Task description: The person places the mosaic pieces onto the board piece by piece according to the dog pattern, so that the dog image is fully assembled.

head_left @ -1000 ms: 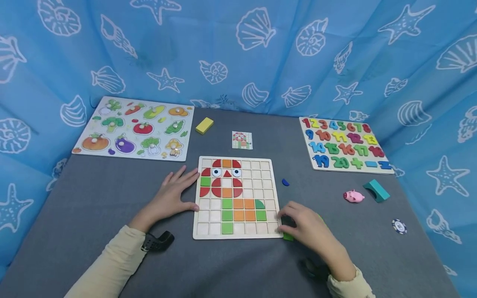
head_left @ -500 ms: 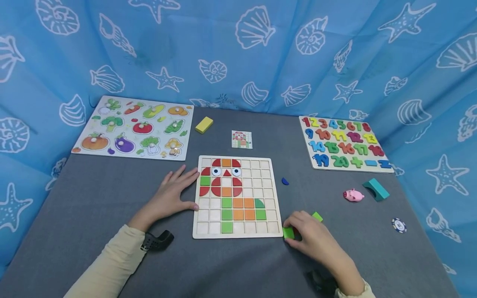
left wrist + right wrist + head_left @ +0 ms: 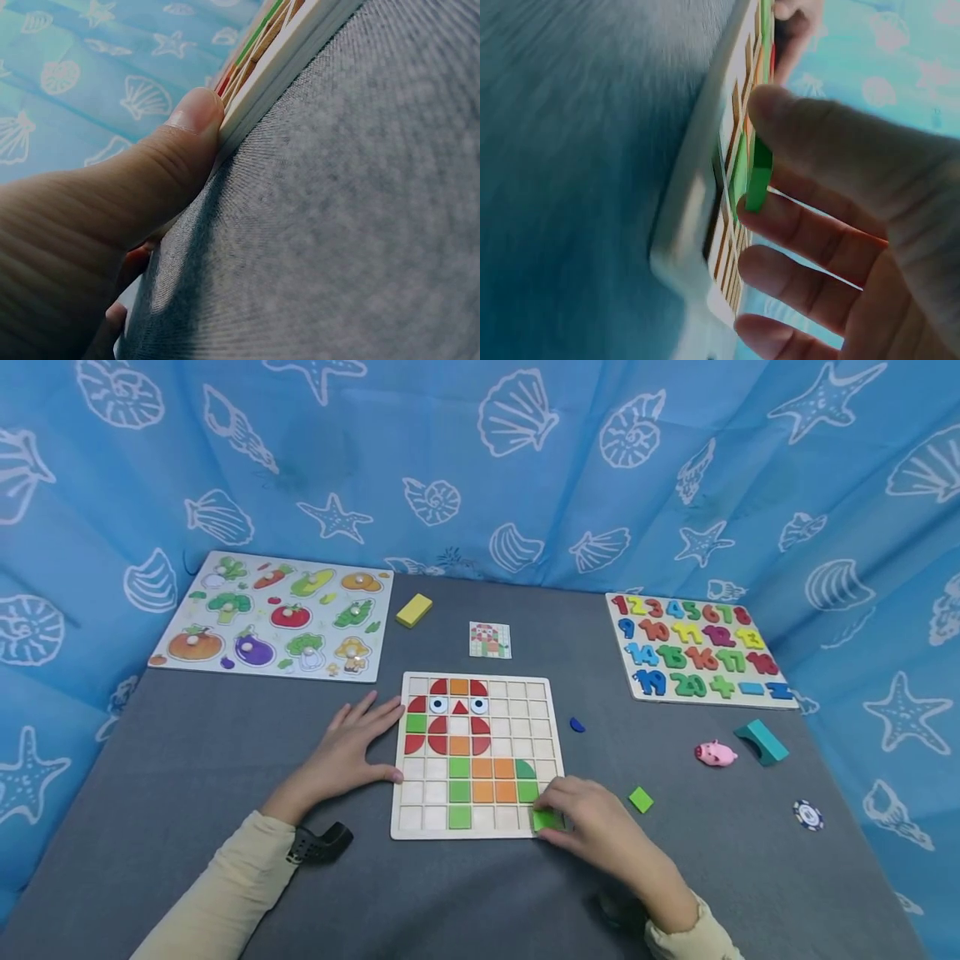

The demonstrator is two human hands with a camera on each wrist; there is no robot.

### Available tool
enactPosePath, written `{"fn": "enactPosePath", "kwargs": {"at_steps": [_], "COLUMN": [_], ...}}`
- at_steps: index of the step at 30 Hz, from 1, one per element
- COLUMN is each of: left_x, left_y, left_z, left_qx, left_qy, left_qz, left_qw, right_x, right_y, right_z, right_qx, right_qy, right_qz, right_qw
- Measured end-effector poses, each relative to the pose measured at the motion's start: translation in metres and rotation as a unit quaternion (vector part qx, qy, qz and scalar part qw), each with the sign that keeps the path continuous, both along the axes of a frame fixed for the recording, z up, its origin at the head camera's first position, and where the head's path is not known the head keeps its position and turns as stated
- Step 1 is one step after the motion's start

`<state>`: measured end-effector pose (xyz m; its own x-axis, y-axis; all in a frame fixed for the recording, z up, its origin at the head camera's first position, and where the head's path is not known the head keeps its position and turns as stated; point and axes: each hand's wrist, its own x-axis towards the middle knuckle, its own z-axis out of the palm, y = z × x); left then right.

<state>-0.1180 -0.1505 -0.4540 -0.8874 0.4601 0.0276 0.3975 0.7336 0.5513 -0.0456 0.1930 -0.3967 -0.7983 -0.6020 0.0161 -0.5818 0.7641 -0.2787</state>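
A wooden grid board lies in the middle of the table, partly filled with red, orange and green pieces. My left hand rests at its left edge, fingers spread, the thumb touching the board's side in the left wrist view. Between thumb and index finger, my right hand pinches a green square tile over the board's lower right corner. Another green square tile lies on the table right of that hand. Beyond the board is a small picture card.
A vegetable puzzle board lies at the back left, near a yellow block. At the back right is a number puzzle board. A blue half-round piece, a pink pig, a teal arch block and a poker chip lie rightward.
My right hand went from the board's right edge to the table, took the green tile there, and carried it left over the board's lower right corner. My left hand stayed put.
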Motion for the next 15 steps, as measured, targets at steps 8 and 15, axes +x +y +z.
{"fn": "enactPosePath", "kwargs": {"at_steps": [8, 15], "left_x": [-0.0014, -0.0007], "left_y": [0.0038, 0.0015], "left_z": [0.0007, -0.0005], "left_qx": [0.001, 0.000], "left_qy": [-0.002, 0.003], "left_qz": [-0.007, -0.007], "left_qw": [1.0000, 1.0000], "right_x": [-0.0038, -0.0044], "right_y": [-0.0115, -0.0074], "right_z": [-0.0089, -0.0073], "right_qx": [-0.021, -0.036], "right_qy": [0.018, 0.002], "right_qz": [0.004, -0.016], "right_qw": [1.000, 0.999]}}
